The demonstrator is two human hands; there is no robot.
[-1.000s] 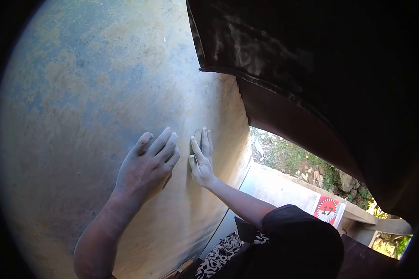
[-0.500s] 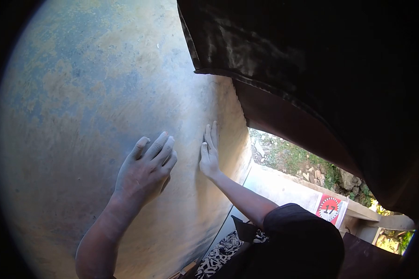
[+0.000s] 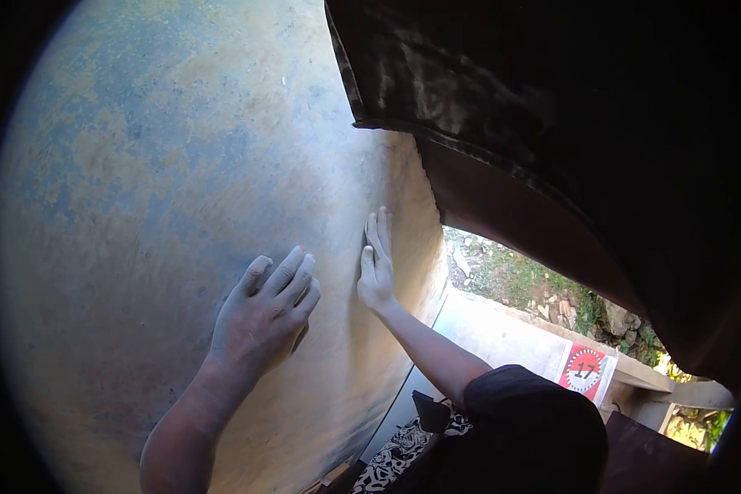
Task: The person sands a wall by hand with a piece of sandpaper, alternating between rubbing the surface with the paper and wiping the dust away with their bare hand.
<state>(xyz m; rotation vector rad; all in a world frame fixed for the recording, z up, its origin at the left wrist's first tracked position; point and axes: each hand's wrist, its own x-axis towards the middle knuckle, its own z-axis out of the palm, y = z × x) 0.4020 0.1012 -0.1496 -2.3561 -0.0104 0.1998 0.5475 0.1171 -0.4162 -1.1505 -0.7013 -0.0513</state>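
A large, mottled pale surface (image 3: 165,181), worn grey-blue and tan, fills the left and middle of the view. Over its lower middle is my left hand (image 3: 265,311), back facing up, fingers apart and bent, coated in whitish powder. Whether its palm touches the surface is hidden. My right hand (image 3: 376,267), also powdery, lies farther right along the surface's shaded side with its fingers stretched out. A dark short sleeve (image 3: 535,412) covers that arm above the forearm. No object shows in either hand.
Dark hanging material (image 3: 510,123) covers the upper right. A pale ledge (image 3: 490,329) carries a red-and-white label (image 3: 583,370) reading 17. Beyond are grass and stones (image 3: 552,300). Black-and-white patterned cloth (image 3: 399,457) and a small black piece (image 3: 431,410) show at the bottom.
The view has shifted slightly, so things sit a little farther right. My left hand has slid slightly down and right; my right hand is marginally higher. Both stay open.
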